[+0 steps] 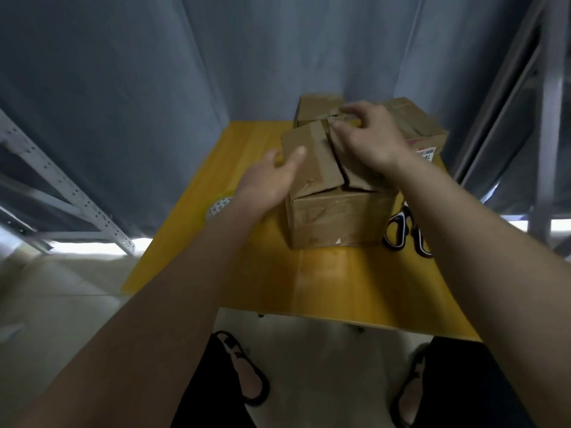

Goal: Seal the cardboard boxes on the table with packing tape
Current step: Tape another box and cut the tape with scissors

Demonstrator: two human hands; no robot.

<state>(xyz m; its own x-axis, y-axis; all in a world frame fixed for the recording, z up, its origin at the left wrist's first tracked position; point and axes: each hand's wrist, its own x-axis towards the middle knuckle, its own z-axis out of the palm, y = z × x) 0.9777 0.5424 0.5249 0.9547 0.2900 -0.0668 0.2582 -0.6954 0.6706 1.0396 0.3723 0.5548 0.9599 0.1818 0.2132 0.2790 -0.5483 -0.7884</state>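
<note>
Here, from the head view, I see a brown cardboard box (336, 217) at the middle of the yellow wooden table (324, 282), its top flaps unsealed and slightly raised. The left hand (272, 177) lies with relaxed, straight fingers against the left flap (312, 159), gripping nothing. The right hand (367, 134) curls its fingers over the right flap (355, 171) at the far edge, pressing it down. Two more brown cardboard boxes sit behind: one far box (315, 108) at the back, one labelled box (417, 125) to the right. Black-handled scissors (404, 233) lie just beside the near box's right side. A roll of tape (217, 208) peeks out beneath the left forearm.
</note>
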